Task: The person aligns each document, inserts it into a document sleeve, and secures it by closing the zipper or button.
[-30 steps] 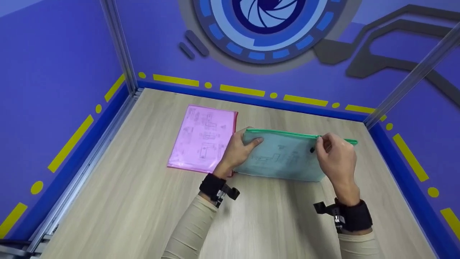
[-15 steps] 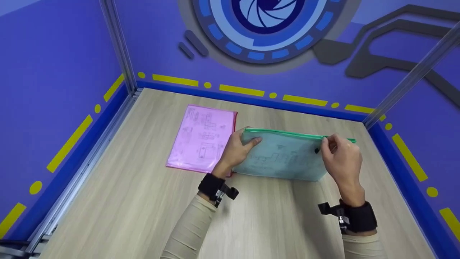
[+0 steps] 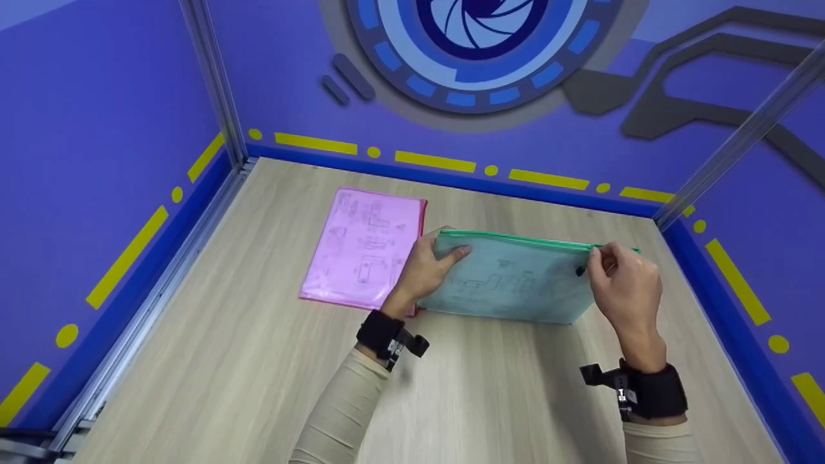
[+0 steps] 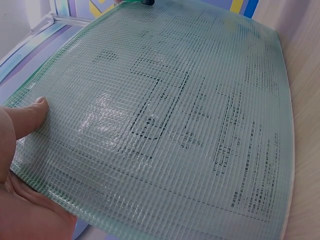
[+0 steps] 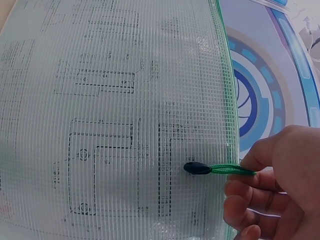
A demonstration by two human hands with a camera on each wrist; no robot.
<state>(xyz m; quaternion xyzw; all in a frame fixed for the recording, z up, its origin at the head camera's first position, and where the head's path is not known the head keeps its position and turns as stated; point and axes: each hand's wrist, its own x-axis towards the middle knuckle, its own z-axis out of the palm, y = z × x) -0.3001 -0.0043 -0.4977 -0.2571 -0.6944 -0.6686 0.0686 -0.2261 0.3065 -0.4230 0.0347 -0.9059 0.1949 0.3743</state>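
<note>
A green mesh zip pouch [image 3: 515,277] with a printed drawing sheet inside is held tilted up above the table, its green zipper [image 3: 509,238] along the top edge. My left hand [image 3: 425,267] grips the pouch's left end, thumb [image 4: 32,117] on the near face and the other fingers mostly behind it. Near the right end, my right hand [image 3: 626,287] pinches the zipper's pull, a green cord loop with a black tip [image 5: 197,168]. In the right wrist view the cord runs between thumb and forefinger; the slider itself is hidden.
A pink zip pouch [image 3: 361,251] with a red zipper lies flat on the wooden table [image 3: 225,322], left of the green one and partly behind my left hand. Blue-purple panels [image 3: 290,77] with metal posts enclose the table's back and sides.
My right hand has slid to the right along the zipper with the pull, toward the pouch's right end. The left hand keeps its grip, and the pink pouch lies where it was.
</note>
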